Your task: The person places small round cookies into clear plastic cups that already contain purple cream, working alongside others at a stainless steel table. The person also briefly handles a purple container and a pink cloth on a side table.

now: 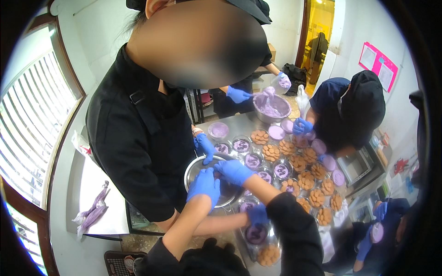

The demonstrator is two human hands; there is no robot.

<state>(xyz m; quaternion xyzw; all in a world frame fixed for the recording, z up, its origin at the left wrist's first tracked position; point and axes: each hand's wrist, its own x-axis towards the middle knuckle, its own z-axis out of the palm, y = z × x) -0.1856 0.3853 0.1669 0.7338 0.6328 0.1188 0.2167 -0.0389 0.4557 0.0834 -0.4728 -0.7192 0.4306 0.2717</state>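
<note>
Both my hands wear blue gloves and meet over a round metal sieve point(226, 193). My left hand point(204, 186) is at the sieve's middle, fingers bent; my right hand point(235, 171) is just right of it, fingertips pinched. Whether either holds something small cannot be seen. A co-worker's gloved hand point(206, 147) rests at the sieve's far rim, and that person's other gloved hand point(258, 214) is among the cups. To the right stand clear cups with purple filling and dark swirls point(282, 169), and others topped with round brown biscuits point(271, 152).
A co-worker in black stands close at left. Beyond the cups, another stirs purple cream in a metal bowl point(272, 108). One person at right holds a piping bag point(302, 100); another, lower right, holds a purple-filled cup point(376, 232). Used piping bags point(92, 210) lie on a white surface at left.
</note>
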